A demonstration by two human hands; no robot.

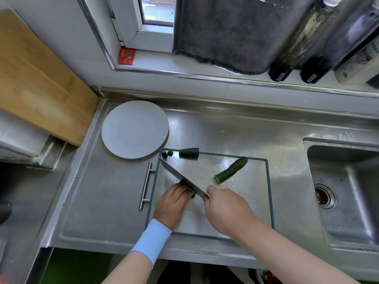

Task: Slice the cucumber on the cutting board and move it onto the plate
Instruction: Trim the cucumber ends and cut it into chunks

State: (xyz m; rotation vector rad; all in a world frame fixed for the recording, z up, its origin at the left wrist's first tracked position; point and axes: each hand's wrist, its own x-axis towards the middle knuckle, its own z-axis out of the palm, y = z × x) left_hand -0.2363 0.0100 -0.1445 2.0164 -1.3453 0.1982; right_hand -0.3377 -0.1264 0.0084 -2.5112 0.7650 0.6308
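On the glass cutting board (256, 201) my left hand (173, 203) curls over a short cucumber piece (183, 182), mostly hidden under my fingers. My right hand (225, 208) grips the handle of a knife (180, 177) whose blade lies across that piece, tip pointing to the far left. A longer cucumber piece (231, 170) lies loose on the board to the right. Another chunk (189, 152) and two small end bits (167, 153) sit at the board's far edge. The white plate (135, 129) stands bare beyond the board's far left corner.
A steel bar handle (146, 185) lies left of the board. The sink basin (344, 191) opens at the right. A wooden board (39, 78) leans at the far left. Dark bottles (320, 42) and a grey towel (225, 31) occupy the window sill.
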